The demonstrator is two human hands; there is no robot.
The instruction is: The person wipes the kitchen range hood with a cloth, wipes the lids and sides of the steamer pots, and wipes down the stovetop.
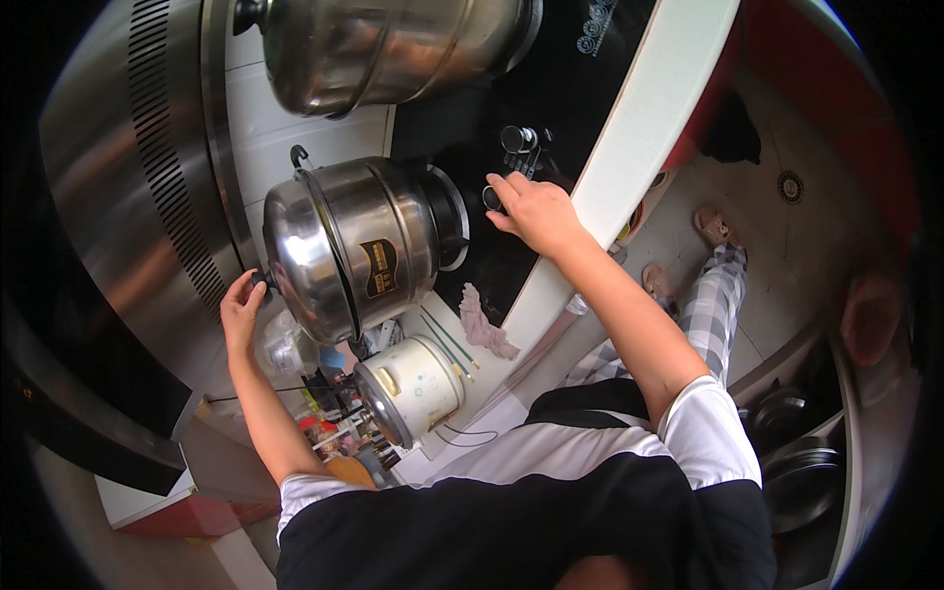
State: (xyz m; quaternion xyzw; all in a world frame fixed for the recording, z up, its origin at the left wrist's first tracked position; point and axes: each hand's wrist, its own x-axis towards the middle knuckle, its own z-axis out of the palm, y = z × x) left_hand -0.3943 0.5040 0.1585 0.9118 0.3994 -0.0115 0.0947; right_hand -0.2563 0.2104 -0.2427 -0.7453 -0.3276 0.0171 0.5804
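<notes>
A tall stainless steel steamer pot [391, 199] with a domed lid [299, 258] stands on a burner of the black glass gas hob [479, 258]. My left hand [242, 299] grips the black knob [267, 284] on top of that lid. The lid sits on the pot, slightly tilted, with a thin dark gap along part of the rim. My right hand [535, 210] is at the front of the hob, thumb and fingers around a round control knob [491, 198]. A second control knob [514, 139] lies just beyond my fingers. No flame shows under the pot.
Another large steel pot [383, 51] stands on the far burner. Near me are a pinkish cloth [483, 324], green chopsticks [446, 339] and a white rice cooker [417, 387]. The range hood [140, 184] hangs close beside my left hand. A white counter edge [627, 147] borders the hob.
</notes>
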